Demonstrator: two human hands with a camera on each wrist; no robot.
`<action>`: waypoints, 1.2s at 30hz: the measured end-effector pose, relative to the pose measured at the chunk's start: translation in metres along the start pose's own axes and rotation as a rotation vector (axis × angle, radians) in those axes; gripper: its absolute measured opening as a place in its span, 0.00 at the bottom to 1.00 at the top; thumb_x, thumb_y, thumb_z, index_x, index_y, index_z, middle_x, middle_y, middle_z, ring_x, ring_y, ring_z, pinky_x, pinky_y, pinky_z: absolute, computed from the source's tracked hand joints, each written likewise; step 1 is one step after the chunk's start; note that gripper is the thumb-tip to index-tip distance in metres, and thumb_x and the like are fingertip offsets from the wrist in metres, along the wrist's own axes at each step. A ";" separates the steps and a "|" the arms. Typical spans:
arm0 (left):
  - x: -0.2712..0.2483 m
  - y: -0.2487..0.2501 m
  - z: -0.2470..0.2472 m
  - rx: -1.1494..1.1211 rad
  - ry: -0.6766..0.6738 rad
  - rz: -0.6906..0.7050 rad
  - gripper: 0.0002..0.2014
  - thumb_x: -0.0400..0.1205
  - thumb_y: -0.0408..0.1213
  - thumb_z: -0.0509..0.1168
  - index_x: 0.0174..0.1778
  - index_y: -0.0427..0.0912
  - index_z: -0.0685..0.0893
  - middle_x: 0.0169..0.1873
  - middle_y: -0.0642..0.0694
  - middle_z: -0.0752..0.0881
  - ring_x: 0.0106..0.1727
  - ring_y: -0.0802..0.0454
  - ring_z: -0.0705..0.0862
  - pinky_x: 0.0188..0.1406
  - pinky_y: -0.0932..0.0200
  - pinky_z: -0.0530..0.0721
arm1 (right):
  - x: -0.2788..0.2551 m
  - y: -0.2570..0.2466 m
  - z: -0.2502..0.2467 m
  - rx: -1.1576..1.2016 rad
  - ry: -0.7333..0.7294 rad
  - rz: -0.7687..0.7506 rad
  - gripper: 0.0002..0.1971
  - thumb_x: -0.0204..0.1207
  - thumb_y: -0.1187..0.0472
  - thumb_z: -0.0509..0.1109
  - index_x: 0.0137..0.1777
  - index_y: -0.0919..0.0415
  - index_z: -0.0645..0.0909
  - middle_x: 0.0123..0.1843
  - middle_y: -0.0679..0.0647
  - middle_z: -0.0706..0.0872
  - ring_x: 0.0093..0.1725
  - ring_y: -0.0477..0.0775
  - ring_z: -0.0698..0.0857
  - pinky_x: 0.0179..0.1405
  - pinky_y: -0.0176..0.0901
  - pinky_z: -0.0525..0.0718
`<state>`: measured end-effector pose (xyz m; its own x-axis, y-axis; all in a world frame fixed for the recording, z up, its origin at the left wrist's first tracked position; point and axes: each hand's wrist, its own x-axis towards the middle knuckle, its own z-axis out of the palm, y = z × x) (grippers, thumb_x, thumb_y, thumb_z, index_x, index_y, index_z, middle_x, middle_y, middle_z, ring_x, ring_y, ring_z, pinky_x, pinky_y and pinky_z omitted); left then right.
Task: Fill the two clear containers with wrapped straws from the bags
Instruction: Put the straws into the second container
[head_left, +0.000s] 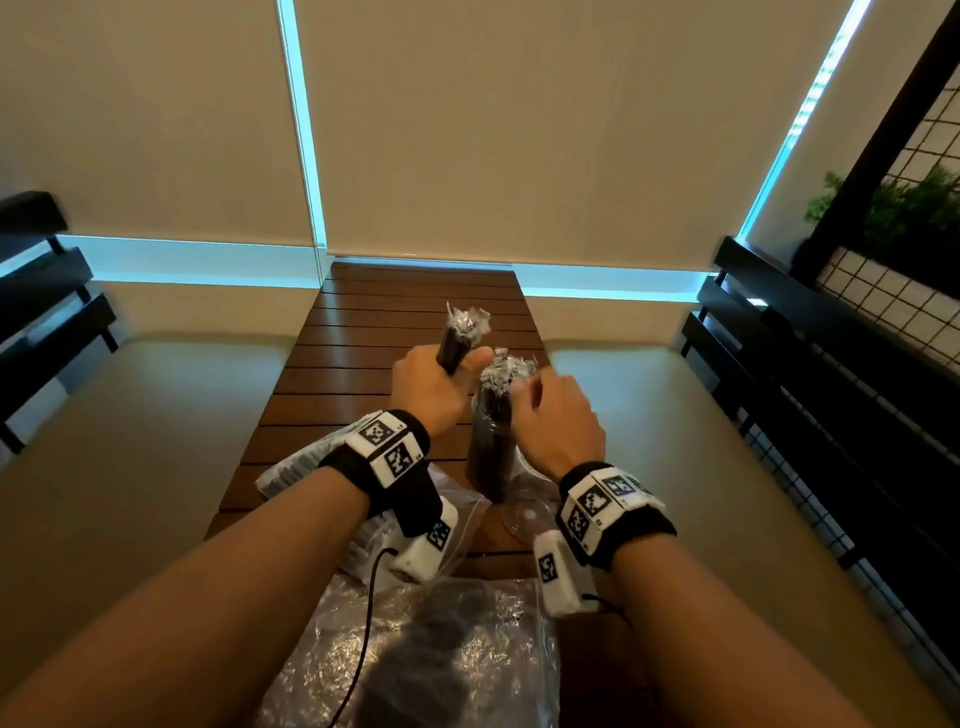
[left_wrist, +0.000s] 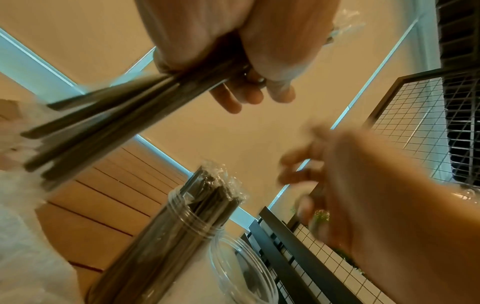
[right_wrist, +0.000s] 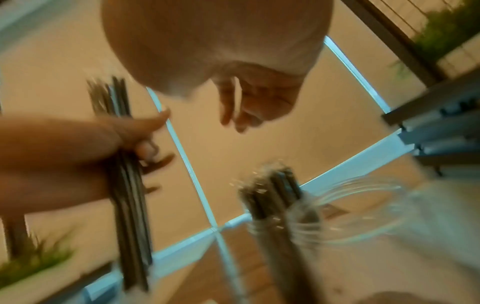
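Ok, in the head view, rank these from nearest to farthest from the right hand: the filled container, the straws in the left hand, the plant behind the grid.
1. Filled container: just left of the right hand, which hovers at its straw tops.
2. Bundle of wrapped straws: further left, gripped in the left hand.
3. Plant: far right, behind the wire grid.

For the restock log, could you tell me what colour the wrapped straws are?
Dark brown to black straws in clear wrappers, best seen in the left wrist view.
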<state>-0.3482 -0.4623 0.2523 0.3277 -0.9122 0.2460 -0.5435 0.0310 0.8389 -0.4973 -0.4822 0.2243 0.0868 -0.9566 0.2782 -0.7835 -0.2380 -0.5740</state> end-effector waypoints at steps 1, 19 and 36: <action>0.001 -0.001 -0.001 -0.016 0.006 0.002 0.28 0.79 0.61 0.65 0.30 0.36 0.82 0.26 0.40 0.82 0.30 0.44 0.81 0.33 0.51 0.80 | -0.002 0.012 0.007 -0.186 -0.136 0.038 0.16 0.77 0.39 0.62 0.52 0.51 0.75 0.53 0.52 0.81 0.50 0.58 0.83 0.49 0.53 0.83; -0.015 0.013 0.018 -0.546 -0.093 0.062 0.19 0.79 0.49 0.71 0.30 0.41 0.74 0.30 0.40 0.86 0.42 0.54 0.91 0.46 0.53 0.83 | -0.041 0.016 0.019 -0.291 -0.461 -0.020 0.13 0.72 0.41 0.71 0.36 0.48 0.75 0.43 0.49 0.83 0.42 0.54 0.84 0.46 0.50 0.86; -0.021 0.042 0.028 -0.471 -0.297 0.133 0.12 0.77 0.48 0.73 0.48 0.44 0.84 0.45 0.43 0.88 0.49 0.47 0.88 0.58 0.46 0.86 | -0.004 0.027 0.005 0.185 -0.104 -0.205 0.06 0.80 0.64 0.68 0.42 0.55 0.77 0.33 0.44 0.80 0.32 0.42 0.80 0.34 0.37 0.76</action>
<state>-0.3995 -0.4530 0.2693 0.0115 -0.9616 0.2744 -0.1400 0.2701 0.9526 -0.5159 -0.4857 0.2038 0.3019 -0.8950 0.3284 -0.6180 -0.4460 -0.6474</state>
